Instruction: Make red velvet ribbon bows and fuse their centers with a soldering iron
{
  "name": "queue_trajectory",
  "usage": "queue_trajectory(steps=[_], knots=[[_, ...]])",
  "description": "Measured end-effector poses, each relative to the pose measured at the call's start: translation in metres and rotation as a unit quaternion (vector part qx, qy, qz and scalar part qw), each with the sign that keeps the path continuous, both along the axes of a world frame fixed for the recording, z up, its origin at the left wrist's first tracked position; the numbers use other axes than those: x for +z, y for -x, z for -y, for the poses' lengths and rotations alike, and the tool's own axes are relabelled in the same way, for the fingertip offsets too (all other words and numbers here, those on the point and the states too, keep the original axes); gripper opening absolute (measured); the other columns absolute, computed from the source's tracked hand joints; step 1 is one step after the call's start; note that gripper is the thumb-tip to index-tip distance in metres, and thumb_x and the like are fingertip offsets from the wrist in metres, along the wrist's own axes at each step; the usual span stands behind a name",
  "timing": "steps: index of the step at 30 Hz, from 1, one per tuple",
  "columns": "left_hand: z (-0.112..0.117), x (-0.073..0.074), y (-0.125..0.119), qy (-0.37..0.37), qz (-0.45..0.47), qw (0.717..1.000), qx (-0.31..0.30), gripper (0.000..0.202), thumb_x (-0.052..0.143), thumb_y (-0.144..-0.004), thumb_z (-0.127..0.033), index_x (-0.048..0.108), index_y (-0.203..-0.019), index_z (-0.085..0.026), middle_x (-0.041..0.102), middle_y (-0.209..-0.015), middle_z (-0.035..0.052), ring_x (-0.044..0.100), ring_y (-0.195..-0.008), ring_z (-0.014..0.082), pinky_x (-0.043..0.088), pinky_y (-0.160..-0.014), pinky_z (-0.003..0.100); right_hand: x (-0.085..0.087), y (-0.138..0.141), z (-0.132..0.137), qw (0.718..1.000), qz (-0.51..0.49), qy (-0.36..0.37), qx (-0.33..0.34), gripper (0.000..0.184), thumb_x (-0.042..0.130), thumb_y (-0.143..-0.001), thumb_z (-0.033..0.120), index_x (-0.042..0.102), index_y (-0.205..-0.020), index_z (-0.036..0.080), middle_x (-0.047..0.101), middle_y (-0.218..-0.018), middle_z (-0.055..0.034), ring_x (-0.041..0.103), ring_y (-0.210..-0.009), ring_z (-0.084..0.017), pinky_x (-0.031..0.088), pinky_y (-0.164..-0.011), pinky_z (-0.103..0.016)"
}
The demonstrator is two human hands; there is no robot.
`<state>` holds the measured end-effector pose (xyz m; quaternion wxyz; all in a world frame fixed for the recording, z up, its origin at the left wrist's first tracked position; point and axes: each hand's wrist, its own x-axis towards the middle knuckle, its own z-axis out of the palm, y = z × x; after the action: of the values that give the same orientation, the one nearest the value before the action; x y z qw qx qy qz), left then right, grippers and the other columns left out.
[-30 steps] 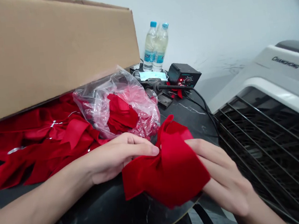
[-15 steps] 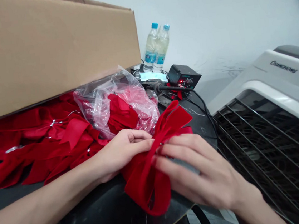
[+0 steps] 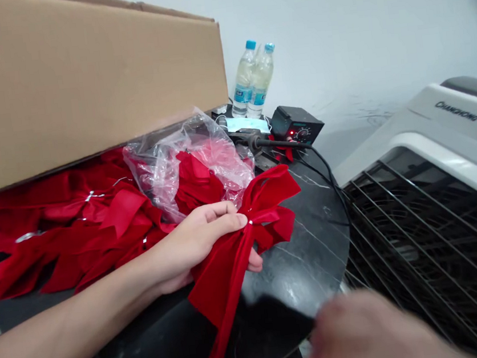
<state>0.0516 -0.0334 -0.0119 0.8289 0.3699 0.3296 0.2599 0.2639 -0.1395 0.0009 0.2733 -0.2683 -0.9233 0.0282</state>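
Observation:
My left hand [image 3: 210, 234] pinches a red velvet ribbon bow [image 3: 266, 199] at its middle, thumb on top and fingertips showing underneath. A small shiny tie shows at the gathered centre by the thumb. Loops and ends fan out to the upper right, while a long red length hangs down toward the table's front edge. My right hand [image 3: 368, 331] is apart from the bow at the lower right. Motion smears it, so its fingers and anything in them cannot be made out. To the left lies a pile of red bows [image 3: 75, 226], several with silvery ties.
A clear plastic bag [image 3: 155, 171] with red pieces sits behind the bow on the black round table [image 3: 314, 239]. A cardboard box [image 3: 93, 80] stands at the back left. Beyond are two bottles [image 3: 253, 79], a face mask [image 3: 247, 125], a black control box [image 3: 297, 126] and a white cooler [image 3: 449, 137].
My right hand has let go of the bow and moved down to the right. The lower loop has opened into a long hanging length. My left hand keeps its pinch.

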Motion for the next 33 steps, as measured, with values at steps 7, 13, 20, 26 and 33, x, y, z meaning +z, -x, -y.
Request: queue_trajectory(steps=[7, 13, 20, 26, 33], knots=[[0.003, 0.001, 0.001, 0.024, 0.011, 0.999, -0.038, 0.021, 0.065, -0.096, -0.035, 0.063, -0.093, -0.015, 0.077, -0.066, 0.0107, 0.076, -0.059, 0.0191, 0.055, -0.051, 0.019, -0.001, -0.021, -0.058, 0.976, 0.054, -0.182, -0.110, 0.032, 0.071, -0.092, 0.012, 0.068, -0.122, 0.021, 0.073, -0.125, -0.0120, 0.067, -0.109, -0.027, 0.058, -0.093, -0.044], [0.002, -0.001, 0.002, 0.018, -0.021, 0.998, -0.055, 0.023, 0.069, -0.094, -0.037, 0.061, -0.091, -0.016, 0.079, -0.070, 0.0137, 0.076, -0.060, 0.0208, 0.056, -0.051, 0.021, 0.011, -0.017, -0.063, 0.985, 0.080, -0.152, -0.012, 0.024, 0.051, -0.102, 0.012, 0.072, -0.111, 0.015, 0.075, -0.126, -0.0122, 0.068, -0.117, -0.027, 0.057, -0.093, -0.044], [0.001, -0.004, 0.002, -0.038, -0.047, 0.996, -0.066, 0.027, 0.078, -0.087, -0.034, 0.058, -0.083, -0.017, 0.079, -0.069, 0.0106, 0.077, -0.062, 0.0193, 0.058, -0.058, 0.023, 0.028, -0.020, -0.066, 0.990, 0.117, -0.074, 0.036, 0.032, 0.041, -0.105, 0.009, 0.069, -0.119, 0.006, 0.075, -0.124, -0.0165, 0.070, -0.116, -0.026, 0.059, -0.099, -0.042], [0.001, 0.000, 0.004, -0.053, -0.086, 0.993, -0.068, 0.029, 0.085, -0.080, -0.035, 0.063, -0.083, -0.017, 0.079, -0.069, 0.0091, 0.077, -0.065, 0.0218, 0.060, -0.060, 0.026, 0.028, -0.012, -0.065, 0.993, 0.115, -0.036, 0.007, 0.024, 0.046, -0.105, 0.010, 0.069, -0.111, 0.010, 0.075, -0.116, -0.0150, 0.071, -0.103, -0.023, 0.060, -0.094, -0.040], [0.001, -0.001, 0.004, -0.086, -0.132, 0.984, -0.080, 0.022, 0.083, -0.079, -0.031, 0.068, -0.078, -0.016, 0.078, -0.068, 0.0071, 0.078, -0.067, 0.0231, 0.060, -0.059, 0.025, 0.021, -0.008, -0.068, 0.983, 0.182, -0.034, -0.001, 0.025, 0.043, -0.106, 0.012, 0.067, -0.111, 0.010, 0.071, -0.125, -0.0167, 0.069, -0.109, -0.025, 0.062, -0.094, -0.040]])
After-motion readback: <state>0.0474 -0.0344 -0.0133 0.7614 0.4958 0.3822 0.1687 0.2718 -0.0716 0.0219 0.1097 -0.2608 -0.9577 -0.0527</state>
